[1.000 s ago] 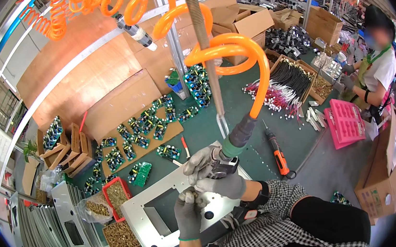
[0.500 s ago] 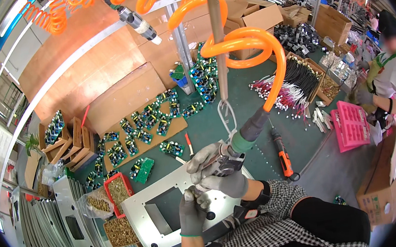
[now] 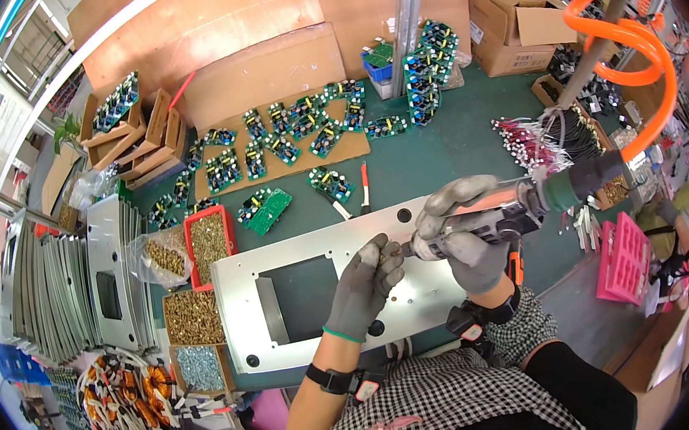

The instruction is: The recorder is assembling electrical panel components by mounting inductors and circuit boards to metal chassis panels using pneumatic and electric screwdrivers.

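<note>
My gloved right hand (image 3: pixel 479 255) is wrapped round an air screwdriver (image 3: pixel 562 192), which lies almost level with its tip pointing left. Close to that tip, the thumb and fingers of my gloved left hand (image 3: pixel 359 291) are pinched together. Whatever they pinch is too small to make out. Both hands are over a pale metal panel (image 3: pixel 239 289) with a rectangular cutout, small holes and black round pads near its edges. An orange coiled hose (image 3: pixel 660 119) runs from the back of the screwdriver.
Left of the panel are a red tray of small screws (image 3: pixel 211 236), a box of brass-coloured fasteners (image 3: pixel 191 317) and a box of silver screws (image 3: pixel 199 366). Circuit boards (image 3: pixel 280 146) cover cardboard behind. Similar panels (image 3: pixel 107 273) stand stacked at left. A pink tray (image 3: pixel 623 259) and another person are at right.
The screwdriver has swung from steeply tilted to nearly level, its tip now beside my left fingertips. My view has shifted, so the bench sits differently in the picture.
</note>
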### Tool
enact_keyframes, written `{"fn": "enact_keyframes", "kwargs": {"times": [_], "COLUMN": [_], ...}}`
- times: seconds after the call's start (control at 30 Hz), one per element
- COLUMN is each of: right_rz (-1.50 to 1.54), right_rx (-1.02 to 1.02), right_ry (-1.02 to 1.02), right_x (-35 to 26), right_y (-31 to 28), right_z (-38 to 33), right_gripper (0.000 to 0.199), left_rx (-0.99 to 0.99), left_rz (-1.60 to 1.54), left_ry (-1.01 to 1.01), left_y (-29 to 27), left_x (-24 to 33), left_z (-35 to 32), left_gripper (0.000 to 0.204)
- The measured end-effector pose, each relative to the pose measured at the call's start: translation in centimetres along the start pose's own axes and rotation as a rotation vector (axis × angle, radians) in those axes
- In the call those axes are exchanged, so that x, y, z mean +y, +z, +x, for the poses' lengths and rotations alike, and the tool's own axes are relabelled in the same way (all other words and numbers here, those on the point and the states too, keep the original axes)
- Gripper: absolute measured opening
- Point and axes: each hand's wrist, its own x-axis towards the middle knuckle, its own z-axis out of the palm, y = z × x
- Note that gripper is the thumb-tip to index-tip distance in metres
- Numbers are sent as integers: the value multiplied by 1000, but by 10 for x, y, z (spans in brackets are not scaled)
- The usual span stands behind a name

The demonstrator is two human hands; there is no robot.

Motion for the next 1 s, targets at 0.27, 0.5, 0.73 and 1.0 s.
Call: {"fn": "enact_keyframes", "kwargs": {"times": [0.27, 0.5, 0.73, 1.0], "right_rz": [-18, 19, -298, -183], "right_rx": [-13, -181, -135, -77], "right_ry": [58, 42, 183, 261], "right_x": [6, 16, 42, 44], "right_y": [8, -4, -23, -39], "right_z": [-1, -2, -15, -20], "right_gripper": [39, 43, 39, 48], "left_rx": [1, 46, -25, 81], "left_rz": [-131, 91, 1155, 1437], "left_ry": [13, -123, -223, -521], "left_y": [-2, 2, 14, -100], "left_x": [-9, 6, 35, 73], "left_z": [2, 2, 2, -5], "left_gripper": [34, 45, 53, 38]}}
